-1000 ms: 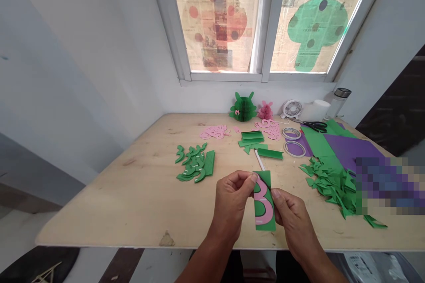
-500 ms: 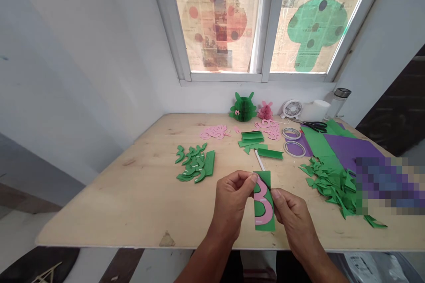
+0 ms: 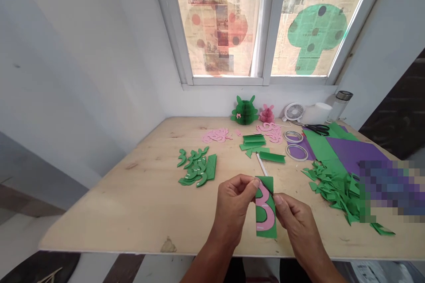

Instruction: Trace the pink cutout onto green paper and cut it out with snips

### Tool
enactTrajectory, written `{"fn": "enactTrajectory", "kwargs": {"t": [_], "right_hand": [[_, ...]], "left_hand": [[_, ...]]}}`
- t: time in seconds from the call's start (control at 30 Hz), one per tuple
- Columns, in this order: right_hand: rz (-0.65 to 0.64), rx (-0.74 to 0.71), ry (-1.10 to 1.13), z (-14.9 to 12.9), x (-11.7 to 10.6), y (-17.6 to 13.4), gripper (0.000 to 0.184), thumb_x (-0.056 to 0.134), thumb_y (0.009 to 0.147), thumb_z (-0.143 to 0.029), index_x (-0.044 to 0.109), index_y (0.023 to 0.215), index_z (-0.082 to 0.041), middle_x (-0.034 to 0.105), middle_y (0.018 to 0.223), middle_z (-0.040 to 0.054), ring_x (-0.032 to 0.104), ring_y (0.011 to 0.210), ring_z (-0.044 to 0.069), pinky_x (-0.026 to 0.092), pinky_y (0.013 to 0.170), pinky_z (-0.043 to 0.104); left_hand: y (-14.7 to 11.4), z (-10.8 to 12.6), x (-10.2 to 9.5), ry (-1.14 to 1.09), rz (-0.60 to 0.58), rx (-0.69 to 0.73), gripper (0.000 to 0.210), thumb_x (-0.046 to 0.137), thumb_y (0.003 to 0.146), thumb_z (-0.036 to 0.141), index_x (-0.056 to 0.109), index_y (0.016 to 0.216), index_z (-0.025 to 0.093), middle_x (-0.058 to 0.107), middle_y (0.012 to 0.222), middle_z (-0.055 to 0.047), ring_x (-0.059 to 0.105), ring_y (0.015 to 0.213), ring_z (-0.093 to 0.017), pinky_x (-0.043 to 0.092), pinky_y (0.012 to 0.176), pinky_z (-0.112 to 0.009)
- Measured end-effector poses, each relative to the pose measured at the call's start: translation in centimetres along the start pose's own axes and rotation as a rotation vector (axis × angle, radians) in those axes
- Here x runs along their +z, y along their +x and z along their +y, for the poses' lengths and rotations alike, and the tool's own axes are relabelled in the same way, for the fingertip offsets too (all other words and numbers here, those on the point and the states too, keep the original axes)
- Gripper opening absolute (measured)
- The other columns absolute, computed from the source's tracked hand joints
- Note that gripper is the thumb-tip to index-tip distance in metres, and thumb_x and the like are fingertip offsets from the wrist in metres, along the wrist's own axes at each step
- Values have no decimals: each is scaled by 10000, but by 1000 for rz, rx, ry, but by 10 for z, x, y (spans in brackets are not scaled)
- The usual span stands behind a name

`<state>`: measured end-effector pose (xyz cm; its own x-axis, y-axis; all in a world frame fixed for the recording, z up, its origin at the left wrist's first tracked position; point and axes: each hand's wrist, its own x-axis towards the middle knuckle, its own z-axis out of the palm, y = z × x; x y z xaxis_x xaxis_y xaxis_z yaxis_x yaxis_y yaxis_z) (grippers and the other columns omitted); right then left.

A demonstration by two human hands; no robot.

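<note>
A green paper strip [image 3: 260,216] is held upright in front of me above the table's near side. On its face lies a pink paper cutout shaped like a 3 [image 3: 271,217], with dark lines along its edge. My left hand [image 3: 236,201] pinches the strip's upper left edge between thumb and fingers, at the top of the pink cutout. My right hand [image 3: 295,216] is closed on the strip's right edge, thumb in front; its other fingers are partly hidden. Behind the strip, a white pen-like stick [image 3: 262,165] lies on the table.
Green curved cutouts [image 3: 195,170] lie left, green scraps [image 3: 335,190] right. Pink cutouts [image 3: 217,135], folded green strips [image 3: 254,140], tape rolls [image 3: 296,152], black-handled scissors [image 3: 318,129] and purple paper [image 3: 355,152] sit farther back. A small fan [image 3: 294,111] and bottle [image 3: 340,104] stand by the wall.
The whole view has shifted slightly, so everything appears a little lower. Both hands keep the same hold on the green strip and the pink cutout.
</note>
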<state>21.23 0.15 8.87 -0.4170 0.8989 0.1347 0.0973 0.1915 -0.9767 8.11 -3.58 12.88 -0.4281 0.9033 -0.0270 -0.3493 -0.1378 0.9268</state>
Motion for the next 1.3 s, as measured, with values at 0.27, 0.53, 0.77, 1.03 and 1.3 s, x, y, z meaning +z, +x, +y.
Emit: {"fn": "enactTrajectory", "kwargs": {"t": [0.27,0.53,0.77,1.03,1.3], "right_hand": [[-4,-17,7,-5,0,-1,436,464,894,-476,390,565,-199,307,557,-43,250,523,112,213,465,243],[-8,-8,-1,-2,0,-1,446,457,888,-503,400,565,-201,287,562,-42,237,524,115,211,468,247],[3,-31,-14,-5,-1,-1,448,469,885,-492,488,563,-180,300,545,-40,245,514,112,236,454,240],[8,-45,-45,-9,-4,0,454,468,883,-489,398,542,-198,311,542,-38,261,516,116,242,464,242],[-18,-18,-19,-5,-3,1,442,453,891,-501,444,575,-193,287,565,-39,238,528,119,225,464,245]], "left_hand": [[-1,1,-2,25,-27,-1,147,702,707,248,658,619,138,602,548,8,505,525,-91,428,551,-203],[-1,3,-1,42,-17,1,150,706,692,257,659,610,140,603,551,0,511,525,-99,432,546,-209],[0,3,-2,57,-22,0,166,713,686,285,662,621,141,607,556,-9,517,527,-109,436,547,-222],[1,6,-2,56,-55,-11,171,716,682,280,657,607,139,603,553,-8,508,528,-105,428,548,-221],[3,9,-2,61,-81,-35,187,731,657,294,655,593,136,622,561,-27,514,528,-115,426,544,-230]]}}
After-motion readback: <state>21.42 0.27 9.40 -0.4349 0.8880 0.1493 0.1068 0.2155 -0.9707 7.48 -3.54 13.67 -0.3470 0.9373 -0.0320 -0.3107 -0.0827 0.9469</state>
